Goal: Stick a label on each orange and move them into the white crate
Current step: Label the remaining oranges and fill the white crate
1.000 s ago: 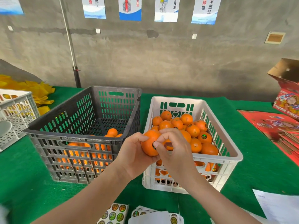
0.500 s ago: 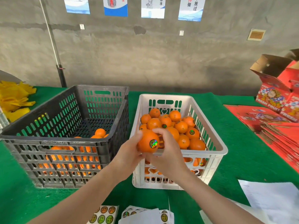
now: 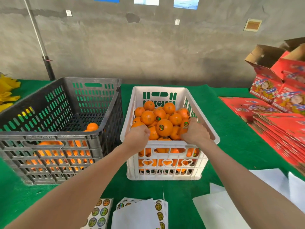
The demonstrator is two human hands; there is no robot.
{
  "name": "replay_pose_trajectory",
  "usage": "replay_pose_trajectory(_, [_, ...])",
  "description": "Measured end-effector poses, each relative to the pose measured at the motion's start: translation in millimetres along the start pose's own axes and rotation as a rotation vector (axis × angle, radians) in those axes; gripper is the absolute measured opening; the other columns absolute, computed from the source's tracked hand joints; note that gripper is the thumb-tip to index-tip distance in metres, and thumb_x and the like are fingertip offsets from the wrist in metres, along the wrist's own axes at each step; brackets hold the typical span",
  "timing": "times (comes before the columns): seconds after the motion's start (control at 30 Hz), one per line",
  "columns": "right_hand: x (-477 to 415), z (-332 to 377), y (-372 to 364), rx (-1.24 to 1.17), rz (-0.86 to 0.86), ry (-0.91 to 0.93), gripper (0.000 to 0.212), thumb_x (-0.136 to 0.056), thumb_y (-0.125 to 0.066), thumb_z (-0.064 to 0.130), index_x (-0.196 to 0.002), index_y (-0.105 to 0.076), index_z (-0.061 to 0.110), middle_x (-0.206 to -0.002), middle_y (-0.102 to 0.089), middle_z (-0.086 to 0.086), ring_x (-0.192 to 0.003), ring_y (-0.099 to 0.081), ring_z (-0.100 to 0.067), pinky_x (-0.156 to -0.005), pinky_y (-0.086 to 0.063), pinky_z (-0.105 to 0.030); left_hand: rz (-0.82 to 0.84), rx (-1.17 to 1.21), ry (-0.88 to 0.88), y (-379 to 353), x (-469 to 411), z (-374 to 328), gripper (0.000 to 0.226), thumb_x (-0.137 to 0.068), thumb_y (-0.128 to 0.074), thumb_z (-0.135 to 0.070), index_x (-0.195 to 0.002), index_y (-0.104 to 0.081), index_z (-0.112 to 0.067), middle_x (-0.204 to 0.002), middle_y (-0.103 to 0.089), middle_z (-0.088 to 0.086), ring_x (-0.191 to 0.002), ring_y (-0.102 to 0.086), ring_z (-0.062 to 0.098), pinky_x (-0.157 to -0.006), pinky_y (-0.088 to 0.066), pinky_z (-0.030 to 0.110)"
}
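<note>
The white crate (image 3: 165,173) stands in the middle of the green table, heaped with oranges. On top of the heap near the front lies a labelled orange (image 3: 164,128), its round sticker facing me. My left hand (image 3: 137,135) hovers just left of it at the crate's front rim, fingers loosely curled and holding nothing. My right hand (image 3: 195,133) is just right of it, its fingers resting on the oranges at the crate's right side. Neither hand grips the labelled orange. Sheets of round labels (image 3: 99,214) lie at the near table edge.
A black crate (image 3: 49,134) with several oranges (image 3: 92,126) at its bottom stands to the left of the white one. Red fruit boxes (image 3: 280,86) and flattened cartons (image 3: 280,129) fill the right side. White paper (image 3: 222,209) lies near right, yellow wrappers (image 3: 6,95) far left.
Both hands held the orange and pressed the sticker on it above the crate's front. The orange now lies on the heap and both hands have let go and moved apart.
</note>
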State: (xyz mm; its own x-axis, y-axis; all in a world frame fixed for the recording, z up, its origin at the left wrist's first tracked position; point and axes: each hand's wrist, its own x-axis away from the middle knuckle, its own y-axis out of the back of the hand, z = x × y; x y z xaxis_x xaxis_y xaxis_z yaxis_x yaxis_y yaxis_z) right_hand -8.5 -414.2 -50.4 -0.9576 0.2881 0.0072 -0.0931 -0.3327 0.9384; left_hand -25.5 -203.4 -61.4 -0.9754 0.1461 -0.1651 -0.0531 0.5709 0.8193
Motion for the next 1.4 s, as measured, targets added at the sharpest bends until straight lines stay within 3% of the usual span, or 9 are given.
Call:
replay_pose_trajectory(0.13, [54,8,-16,-0.359,-0.429,0.633,0.023,-0.085,-0.059,0.025,-0.103,-0.057,0.010,-0.102,-0.058,-0.007,-0.098,-0.052,-0.023,-0.082,-0.041,-0.031,-0.025,0.097,-0.035,-1,4,7,0.020,-0.096,-0.049,-0.012,-0.110,-0.063,-0.009,-0.098,-0.061,0.002,-0.092,-0.053,0.017,-0.080,-0.042,0.027])
replay_pose_trajectory(0.23, [110,9,-65,-0.287,0.026,0.949,0.028,-0.092,-0.048,0.031,-0.080,-0.062,0.009,-0.077,-0.059,-0.001,-0.075,-0.050,-0.014,-0.067,-0.044,-0.029,-0.060,0.260,-0.054,3,13,10,0.024,-0.093,-0.049,-0.004,-0.111,-0.062,-0.009,-0.092,-0.058,-0.004,-0.092,-0.057,0.015,-0.078,-0.044,0.017])
replay_pose_trajectory(0.43, [122,6,-142,0.301,0.732,0.575,0.061,-0.081,-0.065,0.048,-0.119,-0.055,0.003,-0.126,-0.047,-0.011,-0.121,-0.041,-0.031,-0.101,-0.039,-0.040,-0.204,0.314,-0.193,9,51,8,0.023,-0.091,-0.054,0.002,-0.111,-0.062,-0.005,-0.107,-0.060,0.004,-0.101,-0.057,0.014,-0.085,-0.042,0.011])
replay_pose_trajectory(0.57, [121,8,-151,0.206,0.637,0.530,0.026,-0.083,-0.059,0.016,-0.062,-0.046,0.009,-0.072,-0.041,-0.004,-0.084,-0.050,-0.025,-0.071,-0.043,-0.031,-0.245,0.233,-0.232,-8,98,33,0.025,-0.088,-0.061,-0.001,-0.110,-0.063,-0.012,-0.111,-0.060,-0.006,-0.103,-0.056,0.008,-0.094,-0.046,0.019])
replay_pose_trajectory(0.63, [116,5,-148,0.124,0.644,0.521,0.015,-0.086,-0.056,0.017,-0.081,-0.060,0.003,-0.086,-0.053,-0.008,-0.091,-0.057,-0.028,-0.075,-0.047,-0.034,-0.055,0.212,-0.054,-23,117,52,0.030,-0.089,-0.062,-0.009,-0.118,-0.060,-0.018,-0.115,-0.061,-0.008,-0.104,-0.055,0.004,-0.096,-0.045,0.016])
replay_pose_trajectory(0.73, [118,-3,-151,0.222,0.763,0.533,0.069,-0.076,-0.066,0.049,-0.129,-0.049,0.008,-0.129,-0.044,-0.010,-0.121,-0.042,-0.029,-0.099,-0.042,-0.041,0.221,0.169,0.176,-46,135,82,0.044,-0.089,-0.064,-0.017,-0.130,-0.050,-0.022,-0.123,-0.059,-0.005,-0.109,-0.052,0.004,-0.096,-0.039,0.016])
replay_pose_trajectory(1.13, [112,13,-117,-0.284,0.470,0.521,0.019,-0.085,-0.066,0.024,-0.072,-0.054,0.017,-0.077,-0.052,0.004,-0.072,-0.048,-0.011,-0.059,-0.032,-0.019,0.500,0.234,0.281,-48,115,75,0.063,-0.071,-0.082,-0.030,-0.127,-0.053,-0.026,-0.117,-0.059,-0.010,-0.111,-0.055,0.013,-0.095,-0.041,0.024])
replay_pose_trajectory(1.27, [109,19,-75,-0.558,0.325,0.565,0.018,-0.082,-0.071,0.021,-0.096,-0.060,0.022,-0.090,-0.057,0.014,-0.082,-0.052,-0.008,-0.064,-0.036,-0.010,0.527,0.557,0.340,-22,104,58,0.017,-0.072,-0.078,-0.010,-0.086,-0.073,-0.016,-0.089,-0.075,0.005,-0.088,-0.070,0.026,-0.079,-0.056,0.031])
replay_pose_trajectory(1.4, [116,15,-48,-0.798,0.370,0.583,0.042,-0.078,-0.076,0.013,-0.106,-0.053,0.034,-0.103,-0.058,0.012,-0.081,-0.058,-0.008,-0.070,-0.047,-0.015,0.536,0.922,0.452,8,97,57,0.041,-0.067,-0.070,-0.011,-0.108,-0.066,-0.003,-0.106,-0.070,0.019,-0.099,-0.067,0.037,-0.087,-0.054,0.047])
